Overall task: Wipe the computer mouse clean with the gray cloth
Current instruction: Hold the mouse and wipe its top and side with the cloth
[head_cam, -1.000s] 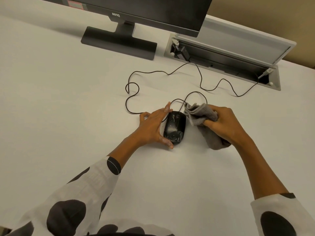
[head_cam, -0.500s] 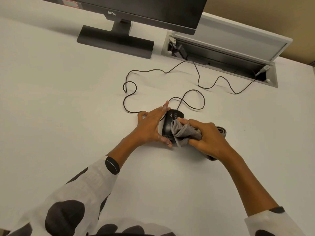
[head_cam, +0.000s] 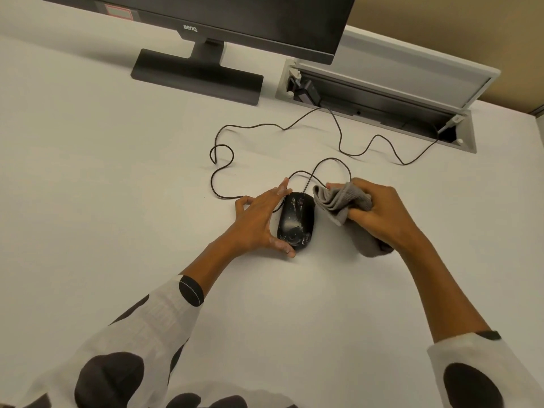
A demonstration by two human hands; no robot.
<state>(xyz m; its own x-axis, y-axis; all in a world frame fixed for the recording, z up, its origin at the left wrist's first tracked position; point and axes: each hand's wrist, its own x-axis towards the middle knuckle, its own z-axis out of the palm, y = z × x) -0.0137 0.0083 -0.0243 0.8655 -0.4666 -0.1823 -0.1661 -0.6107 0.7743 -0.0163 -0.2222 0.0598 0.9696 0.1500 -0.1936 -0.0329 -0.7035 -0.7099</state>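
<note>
A black wired computer mouse [head_cam: 295, 220] lies on the white desk, its top speckled with pale smudges. My left hand [head_cam: 259, 220] steadies it from the left, thumb at its near end and fingers along its left side. My right hand [head_cam: 382, 214] is closed on a bunched gray cloth [head_cam: 338, 201], held just right of the mouse and off its surface. The cloth's loose end hangs below my palm and rests on the desk.
The mouse cable [head_cam: 223, 160] loops across the desk behind the mouse and runs to an open cable hatch [head_cam: 379, 95] at the back right. A black monitor [head_cam: 223, 22] on its stand [head_cam: 197, 76] is at the back.
Half a second ago the cloth was pressed on the mouse's top. My right hand has since swept it off to the right, uncovering the mouse. My left hand has stayed in place.
</note>
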